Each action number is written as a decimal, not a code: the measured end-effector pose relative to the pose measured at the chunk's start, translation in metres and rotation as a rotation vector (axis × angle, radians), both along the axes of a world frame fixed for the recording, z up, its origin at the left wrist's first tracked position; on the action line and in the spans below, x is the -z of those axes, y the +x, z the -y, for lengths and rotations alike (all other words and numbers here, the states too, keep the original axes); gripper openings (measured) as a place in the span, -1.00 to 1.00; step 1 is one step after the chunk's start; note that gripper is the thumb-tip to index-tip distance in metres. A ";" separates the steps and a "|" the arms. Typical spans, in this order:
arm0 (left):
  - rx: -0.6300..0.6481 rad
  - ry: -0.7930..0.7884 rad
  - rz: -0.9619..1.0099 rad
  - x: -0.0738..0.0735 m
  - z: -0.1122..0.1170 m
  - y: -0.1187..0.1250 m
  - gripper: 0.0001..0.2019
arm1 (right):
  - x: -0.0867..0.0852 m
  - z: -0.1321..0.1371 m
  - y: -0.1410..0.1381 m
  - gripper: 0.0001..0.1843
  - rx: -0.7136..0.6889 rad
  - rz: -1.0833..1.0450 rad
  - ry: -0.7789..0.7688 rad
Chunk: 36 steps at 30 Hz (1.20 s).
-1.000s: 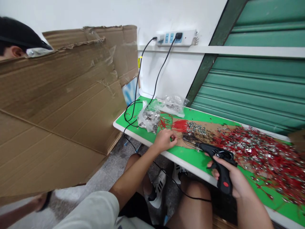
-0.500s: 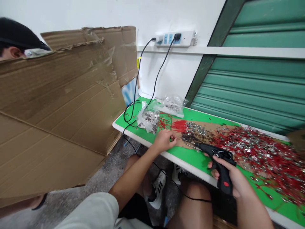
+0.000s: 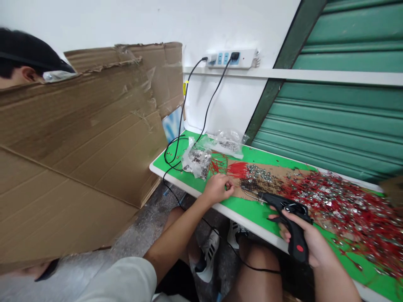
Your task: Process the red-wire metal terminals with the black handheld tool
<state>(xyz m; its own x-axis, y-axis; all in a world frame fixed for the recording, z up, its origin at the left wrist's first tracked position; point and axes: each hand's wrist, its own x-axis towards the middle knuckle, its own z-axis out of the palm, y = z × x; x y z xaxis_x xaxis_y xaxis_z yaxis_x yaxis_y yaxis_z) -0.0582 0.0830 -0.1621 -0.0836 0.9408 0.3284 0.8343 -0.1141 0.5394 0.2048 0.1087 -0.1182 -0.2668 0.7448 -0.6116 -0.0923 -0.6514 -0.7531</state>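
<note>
On the near side of the green bench, my left hand (image 3: 218,188) is closed in a pinch. A faint thin red wire shows at its fingertips, partly hidden by the fingers. My right hand (image 3: 310,241) wraps around the grip of a black soldering gun (image 3: 285,205) with a red dot on its handle. Its thin metal tip points left, just short of the pinching fingers. Beneath the tip lies a scorched cardboard sheet (image 3: 275,178). Red wires (image 3: 237,170) and small silvery metal parts (image 3: 260,173) are laid out on the cardboard, beyond the tip.
A large heap of red wires with metal parts (image 3: 343,201) covers the bench's right side. Plastic bags of small metal parts (image 3: 198,161) stand at left. Black cords run from a wall power strip (image 3: 233,58). A cardboard partition (image 3: 94,138) separates me from another person.
The view has tilted up slightly, so everything sits a little lower. Both hands keep their grips, and the soldering gun's tip stays close to my left fingertips.
</note>
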 end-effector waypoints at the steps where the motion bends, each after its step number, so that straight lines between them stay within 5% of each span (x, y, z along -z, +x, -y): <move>1: 0.001 -0.001 -0.001 0.000 0.000 0.000 -0.94 | 0.000 0.000 0.000 -0.62 0.004 -0.004 0.005; 16: -0.026 -0.021 0.049 -0.002 -0.002 0.004 -0.93 | 0.006 0.003 0.009 -0.53 -0.037 -0.070 0.060; 26: -0.021 -0.028 0.050 -0.005 -0.001 0.006 -0.91 | -0.002 0.019 0.009 -0.55 0.131 -0.226 0.222; 36: -0.005 0.006 0.017 -0.005 0.003 0.004 -0.91 | -0.001 0.014 0.013 -0.63 0.123 -0.311 0.224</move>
